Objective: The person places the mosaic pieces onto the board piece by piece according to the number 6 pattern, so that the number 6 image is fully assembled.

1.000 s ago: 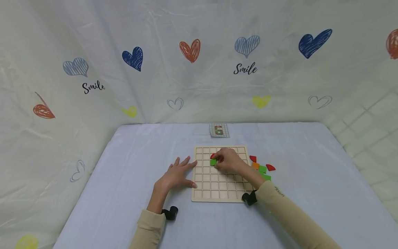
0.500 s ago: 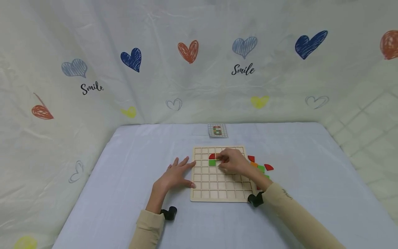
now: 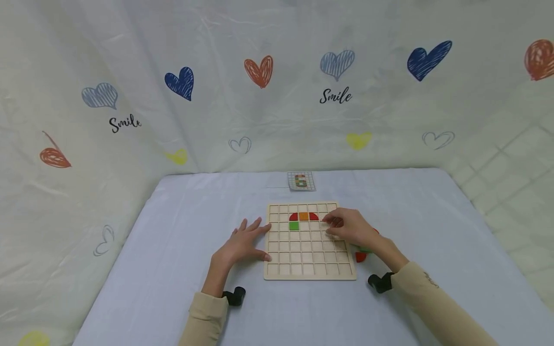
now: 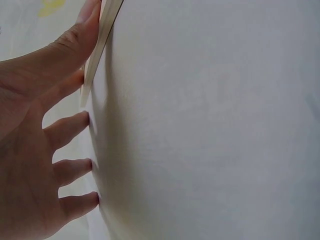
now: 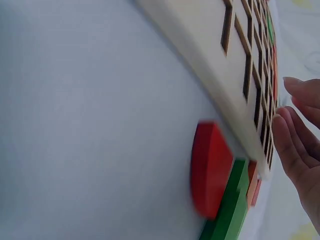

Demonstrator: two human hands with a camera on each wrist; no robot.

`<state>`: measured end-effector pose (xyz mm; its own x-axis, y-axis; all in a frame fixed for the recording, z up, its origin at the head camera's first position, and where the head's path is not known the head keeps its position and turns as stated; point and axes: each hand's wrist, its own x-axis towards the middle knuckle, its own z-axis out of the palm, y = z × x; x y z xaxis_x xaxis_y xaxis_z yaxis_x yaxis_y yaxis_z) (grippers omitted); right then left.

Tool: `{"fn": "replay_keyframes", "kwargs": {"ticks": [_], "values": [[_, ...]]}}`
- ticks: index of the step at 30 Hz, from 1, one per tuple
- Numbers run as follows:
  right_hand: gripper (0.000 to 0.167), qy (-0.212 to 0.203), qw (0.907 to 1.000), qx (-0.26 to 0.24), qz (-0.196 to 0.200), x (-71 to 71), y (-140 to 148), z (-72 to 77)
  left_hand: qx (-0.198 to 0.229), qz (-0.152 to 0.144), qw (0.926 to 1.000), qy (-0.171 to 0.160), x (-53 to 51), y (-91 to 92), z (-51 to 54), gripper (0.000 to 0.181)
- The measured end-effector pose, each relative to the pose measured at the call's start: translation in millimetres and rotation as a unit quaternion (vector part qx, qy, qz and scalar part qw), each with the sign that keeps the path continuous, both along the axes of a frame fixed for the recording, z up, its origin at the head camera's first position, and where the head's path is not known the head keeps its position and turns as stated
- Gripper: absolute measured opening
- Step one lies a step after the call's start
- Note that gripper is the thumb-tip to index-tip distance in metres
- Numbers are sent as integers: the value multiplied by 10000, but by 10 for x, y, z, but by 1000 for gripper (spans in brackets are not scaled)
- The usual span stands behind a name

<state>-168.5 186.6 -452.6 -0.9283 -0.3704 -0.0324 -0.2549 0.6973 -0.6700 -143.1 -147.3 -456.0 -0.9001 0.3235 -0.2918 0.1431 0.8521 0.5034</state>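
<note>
Your right hand [image 3: 348, 227] has drawn back toward the right side of the square, pale wooden board with a grid of shallow cells [image 3: 309, 277], and the cells it covered half a second ago now show. In them sit an orange square tile [image 3: 304, 216] and a glossy red quarter-circle tile [image 3: 313, 216], in line with the matching red quarter-circle tile nearer your left hand [image 3: 294, 216]. This row of three looks settled, with the green square tile [image 3: 294, 226] directly on your side of its left end.

All four tiles lie between your hands, closer to your right fingertips. The row's long axis runs crosswise, from your left hand's side toward your right. Its red ends mirror each other: the left one's curve faces forward and left, the right one's forward and right. The board shows no clear long axis; its near edge lies crosswise to you.

Your left hand [image 3: 243, 244] has its fingers spread, thumb and index finger touching the board's left edge, grasping nothing. Your right fingers are bent and loosely parted from the thumb, and no tile shows between them. Below your right wrist, just past the board, lie a loose red tile with a curved side [image 3: 361, 257] and loose green tiles [image 5: 232, 200]; your arm hides part of that group.
</note>
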Motion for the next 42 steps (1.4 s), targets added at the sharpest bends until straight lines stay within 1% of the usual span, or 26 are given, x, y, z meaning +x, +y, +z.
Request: {"fn": "replay_keyframes", "kwargs": {"ticks": [6,9,14,21,28,35,42], "values": [[27,238,9995,91,-206,27,200,-3,31,27,10000,-18,6,2,27,92],[27,307,9990,168,-276,43,268,-8,12,21,10000,-22,5,0,22,92],[27,354,9982,308,-378,60,352,-31,-1,45,10000,-33,1,-7,3,92],[25,445,9967,484,-469,66,426,-56,13,47,10000,-31,8,-5,11,92],[26,321,9957,694,-531,63,440,-82,39,76,9999,-56,15,-10,14,92],[27,177,9947,833,-583,35,433,-104,81,-10,10000,7,15,-8,9,91],[25,61,9951,792,-585,42,430,-87,68,-7,10000,-31,1,1,5,91]]}}
